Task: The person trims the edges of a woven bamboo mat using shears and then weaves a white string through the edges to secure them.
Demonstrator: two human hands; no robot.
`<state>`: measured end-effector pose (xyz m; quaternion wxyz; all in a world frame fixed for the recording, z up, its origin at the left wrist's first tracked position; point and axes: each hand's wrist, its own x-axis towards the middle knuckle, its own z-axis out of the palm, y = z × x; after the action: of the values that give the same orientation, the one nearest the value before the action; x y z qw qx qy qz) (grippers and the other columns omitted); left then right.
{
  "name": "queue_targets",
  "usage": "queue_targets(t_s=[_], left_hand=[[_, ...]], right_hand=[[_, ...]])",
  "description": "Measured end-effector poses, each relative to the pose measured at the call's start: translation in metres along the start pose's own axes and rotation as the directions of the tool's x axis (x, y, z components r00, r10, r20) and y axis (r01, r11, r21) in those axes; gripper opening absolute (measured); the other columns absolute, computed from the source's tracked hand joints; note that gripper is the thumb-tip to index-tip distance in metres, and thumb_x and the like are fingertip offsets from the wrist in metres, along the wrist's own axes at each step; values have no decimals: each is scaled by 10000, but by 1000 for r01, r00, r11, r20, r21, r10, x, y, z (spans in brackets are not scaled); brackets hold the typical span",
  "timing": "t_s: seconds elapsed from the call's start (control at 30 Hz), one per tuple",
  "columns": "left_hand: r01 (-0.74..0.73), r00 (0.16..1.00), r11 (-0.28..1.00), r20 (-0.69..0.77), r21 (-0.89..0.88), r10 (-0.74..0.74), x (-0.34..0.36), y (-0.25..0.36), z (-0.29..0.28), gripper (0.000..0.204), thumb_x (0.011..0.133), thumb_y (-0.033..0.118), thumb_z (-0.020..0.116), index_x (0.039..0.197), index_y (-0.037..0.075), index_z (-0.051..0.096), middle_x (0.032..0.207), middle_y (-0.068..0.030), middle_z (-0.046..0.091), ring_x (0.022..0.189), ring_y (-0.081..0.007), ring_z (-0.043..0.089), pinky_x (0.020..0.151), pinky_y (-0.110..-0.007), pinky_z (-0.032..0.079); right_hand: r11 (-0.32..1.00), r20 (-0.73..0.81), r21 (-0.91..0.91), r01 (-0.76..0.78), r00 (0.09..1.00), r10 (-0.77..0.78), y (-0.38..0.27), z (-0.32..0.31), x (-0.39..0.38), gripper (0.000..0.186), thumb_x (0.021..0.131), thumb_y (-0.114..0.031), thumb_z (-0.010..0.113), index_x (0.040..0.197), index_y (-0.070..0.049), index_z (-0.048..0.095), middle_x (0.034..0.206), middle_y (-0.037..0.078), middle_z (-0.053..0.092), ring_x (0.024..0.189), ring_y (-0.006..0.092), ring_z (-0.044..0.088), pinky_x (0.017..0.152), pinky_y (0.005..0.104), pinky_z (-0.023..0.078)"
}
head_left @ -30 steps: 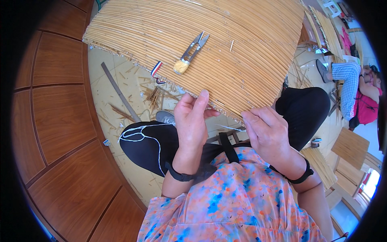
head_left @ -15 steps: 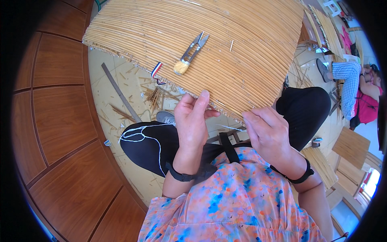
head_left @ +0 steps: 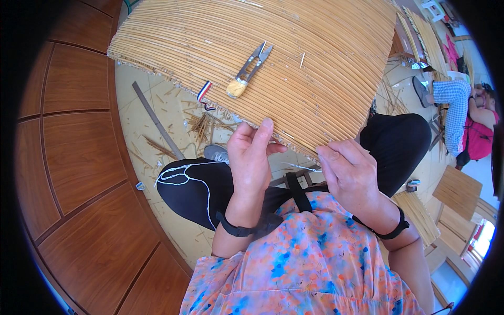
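A mat of thin straw-coloured reed stalks (head_left: 325, 68) spreads out in front of me, its near edge between my hands. My left hand (head_left: 253, 149) grips that edge, thumb on top and fingers curled beneath. At the corner to the right, my right hand (head_left: 349, 165) pinches the rim with thumb and forefinger; its other fingers are folded. A short end of white string (head_left: 302, 167) sticks out beside the right fingertips. On the mat lie thread snips (head_left: 249, 71) with a yellowish wrapped end, and a small pale sliver (head_left: 302, 60). A striped ribbon (head_left: 204, 91) hangs at the edge.
White string (head_left: 181, 175) lies looped over my left knee. Reed scraps (head_left: 200, 126) and a long grey strip (head_left: 157, 122) litter the floor. Brown wooden panelling (head_left: 79, 147) stands at the left. Another person (head_left: 475, 121) sits at the far right, near a small wooden board (head_left: 450, 193).
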<state>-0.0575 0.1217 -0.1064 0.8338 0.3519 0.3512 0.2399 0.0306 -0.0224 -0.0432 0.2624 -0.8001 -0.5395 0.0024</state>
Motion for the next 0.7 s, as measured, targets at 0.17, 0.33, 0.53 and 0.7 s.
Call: queue_targets(t_s=[0.17,0.33,0.53,0.7], left_hand=[[1,1000,1000,5,-3,-1,0,1,1,166,877,154,583,930,-2,568,789,-47,607,647,-101,595,527,-234,524],[-1,1000,1000,8,-9,2,0,-1,0,163,877,154,584,922,-2,570,785,-49,606,645,-100,593,525,-239,524],[-24,999,1000,23,14,23,1,-2,-2,148,895,131,544,941,-10,555,849,-100,637,668,-132,631,513,-239,551],[-20,999,1000,27,6,20,1,-3,-2,148,895,131,543,945,-8,556,850,-99,637,668,-131,631,513,-242,551]], right_hand=[[1000,-1,6,-1,1000,1,1,0,0,276,624,22,640,899,11,615,788,100,546,668,252,557,572,327,479],[1000,-6,5,-1,1000,1,1,1,0,275,623,20,641,897,12,617,789,100,547,671,250,558,568,327,479],[1000,1,3,3,1000,-3,1,1,-1,283,616,21,641,898,12,619,791,99,548,671,248,558,564,327,481],[1000,5,3,-3,1000,3,0,1,0,303,604,19,642,905,13,616,796,96,546,675,248,558,567,328,483]])
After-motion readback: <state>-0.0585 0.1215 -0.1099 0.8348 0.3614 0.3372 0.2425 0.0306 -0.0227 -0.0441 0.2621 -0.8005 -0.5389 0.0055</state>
